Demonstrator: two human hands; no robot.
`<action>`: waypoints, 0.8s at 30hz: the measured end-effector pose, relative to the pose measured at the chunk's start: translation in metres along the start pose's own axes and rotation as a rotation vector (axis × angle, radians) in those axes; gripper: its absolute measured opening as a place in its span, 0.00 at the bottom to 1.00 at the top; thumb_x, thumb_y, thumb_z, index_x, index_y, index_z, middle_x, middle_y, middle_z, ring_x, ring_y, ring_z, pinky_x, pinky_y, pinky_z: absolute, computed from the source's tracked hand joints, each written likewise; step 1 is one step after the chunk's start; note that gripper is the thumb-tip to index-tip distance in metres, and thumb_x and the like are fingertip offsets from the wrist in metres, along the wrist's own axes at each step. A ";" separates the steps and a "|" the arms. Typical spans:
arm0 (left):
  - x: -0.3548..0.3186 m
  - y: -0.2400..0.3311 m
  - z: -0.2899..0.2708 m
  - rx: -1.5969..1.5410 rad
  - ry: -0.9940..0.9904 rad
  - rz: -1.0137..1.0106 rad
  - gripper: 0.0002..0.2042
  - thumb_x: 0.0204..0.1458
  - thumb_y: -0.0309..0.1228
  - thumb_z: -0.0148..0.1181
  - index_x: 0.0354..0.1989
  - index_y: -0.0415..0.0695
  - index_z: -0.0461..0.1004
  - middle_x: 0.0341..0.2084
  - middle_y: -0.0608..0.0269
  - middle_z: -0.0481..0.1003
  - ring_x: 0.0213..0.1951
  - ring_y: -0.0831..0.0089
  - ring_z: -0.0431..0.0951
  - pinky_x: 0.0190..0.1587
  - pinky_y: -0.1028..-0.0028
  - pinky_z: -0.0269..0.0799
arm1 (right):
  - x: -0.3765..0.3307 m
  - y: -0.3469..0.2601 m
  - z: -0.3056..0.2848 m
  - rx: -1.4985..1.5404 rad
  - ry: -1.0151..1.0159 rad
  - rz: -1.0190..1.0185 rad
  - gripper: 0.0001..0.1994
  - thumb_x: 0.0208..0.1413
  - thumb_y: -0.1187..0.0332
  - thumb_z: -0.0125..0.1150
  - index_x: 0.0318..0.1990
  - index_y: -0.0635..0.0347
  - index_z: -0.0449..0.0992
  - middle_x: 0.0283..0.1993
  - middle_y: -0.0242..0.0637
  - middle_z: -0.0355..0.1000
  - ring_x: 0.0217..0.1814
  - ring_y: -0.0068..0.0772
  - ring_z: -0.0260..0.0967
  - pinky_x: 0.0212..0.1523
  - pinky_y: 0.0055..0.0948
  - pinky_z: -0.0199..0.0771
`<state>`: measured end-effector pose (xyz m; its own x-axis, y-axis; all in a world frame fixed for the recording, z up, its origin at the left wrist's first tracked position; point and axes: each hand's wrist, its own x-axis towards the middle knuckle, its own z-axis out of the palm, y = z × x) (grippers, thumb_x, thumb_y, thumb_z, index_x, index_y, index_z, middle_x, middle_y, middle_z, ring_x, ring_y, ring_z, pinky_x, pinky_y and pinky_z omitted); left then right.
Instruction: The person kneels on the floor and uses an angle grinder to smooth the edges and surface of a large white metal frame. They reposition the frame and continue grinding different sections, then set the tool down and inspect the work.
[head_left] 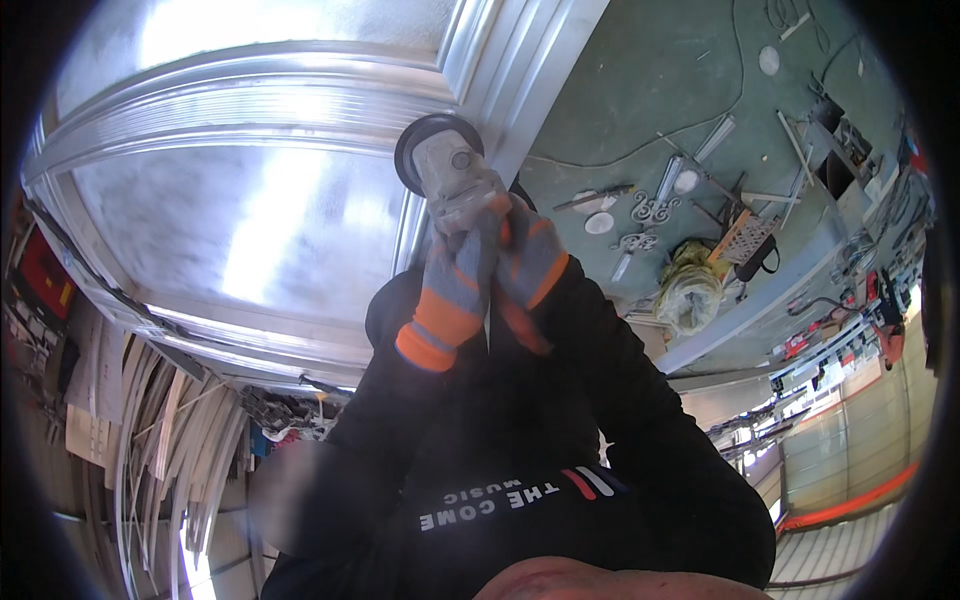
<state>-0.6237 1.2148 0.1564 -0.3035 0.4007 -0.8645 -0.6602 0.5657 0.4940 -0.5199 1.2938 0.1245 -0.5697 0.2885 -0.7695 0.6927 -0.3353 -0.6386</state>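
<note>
A dusty grey angle grinder (455,185) with a round dark-rimmed disc (405,152) is held out in front of my chest. Both hands wear grey and orange work gloves. My left hand (452,285) is closed around the grinder's body just behind its head. Close beside it, my right hand (533,258) also grips the tool, its fingers partly covered. Under the disc lies the silvery metal door panel (185,235), with ridged mouldings (290,115) and a hazy, scuffed surface. Whether the disc touches the metal cannot be made out.
On the green floor (640,80) at right lie a cable (640,152), scrolled metal ornaments (655,208), metal offcuts and a yellowish plastic-wrapped bundle (690,297). Long strips (190,440) are stacked at lower left. Tools line a rack (830,325) at far right.
</note>
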 end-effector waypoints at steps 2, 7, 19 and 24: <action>0.001 0.007 0.001 -0.074 -0.018 -0.049 0.15 0.64 0.33 0.56 0.56 0.41 0.72 0.49 0.61 0.74 0.50 0.75 0.74 0.53 0.74 0.69 | 0.002 -0.011 -0.004 -0.011 -0.007 0.019 0.21 0.59 0.65 0.62 0.57 0.63 0.68 0.48 0.47 0.77 0.53 0.41 0.76 0.51 0.35 0.74; -0.002 0.000 0.002 -0.076 0.033 0.008 0.15 0.64 0.32 0.57 0.57 0.41 0.71 0.48 0.61 0.75 0.49 0.75 0.74 0.52 0.75 0.69 | 0.002 0.001 0.003 0.076 -0.010 0.020 0.19 0.61 0.66 0.59 0.56 0.63 0.69 0.48 0.41 0.76 0.52 0.35 0.75 0.53 0.32 0.73; 0.003 -0.008 -0.004 0.028 0.010 0.058 0.17 0.64 0.33 0.56 0.58 0.41 0.71 0.48 0.60 0.75 0.52 0.72 0.74 0.55 0.74 0.68 | 0.002 -0.009 0.001 0.000 -0.005 0.107 0.19 0.61 0.64 0.60 0.56 0.62 0.69 0.48 0.43 0.76 0.54 0.38 0.75 0.54 0.33 0.73; 0.000 -0.001 -0.005 0.061 -0.008 0.054 0.17 0.63 0.34 0.57 0.57 0.39 0.71 0.49 0.59 0.75 0.53 0.71 0.74 0.55 0.74 0.68 | 0.002 0.006 0.011 0.043 0.112 -0.121 0.19 0.59 0.60 0.59 0.50 0.64 0.70 0.40 0.56 0.77 0.45 0.60 0.76 0.44 0.46 0.76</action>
<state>-0.6264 1.2107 0.1549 -0.3321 0.4378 -0.8355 -0.6001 0.5853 0.5452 -0.5220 1.2825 0.1195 -0.5935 0.4267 -0.6825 0.6007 -0.3295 -0.7284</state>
